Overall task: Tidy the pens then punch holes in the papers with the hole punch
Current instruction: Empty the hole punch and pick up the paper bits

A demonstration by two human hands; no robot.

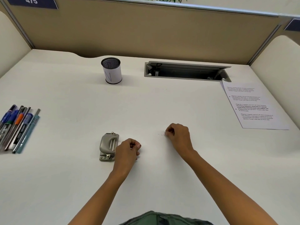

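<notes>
pens (17,127) far left, hole punch (108,146) near centre, papers (253,105) right

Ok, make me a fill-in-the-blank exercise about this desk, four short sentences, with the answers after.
1. The pens lie in a row on the ___ side of the desk.
2. The letter written on the pen cup is ___.
3. The left hand rests beside the ___.
4. The papers lie on the desk's ___ side.

Answers: left; N; hole punch; right.
</notes>
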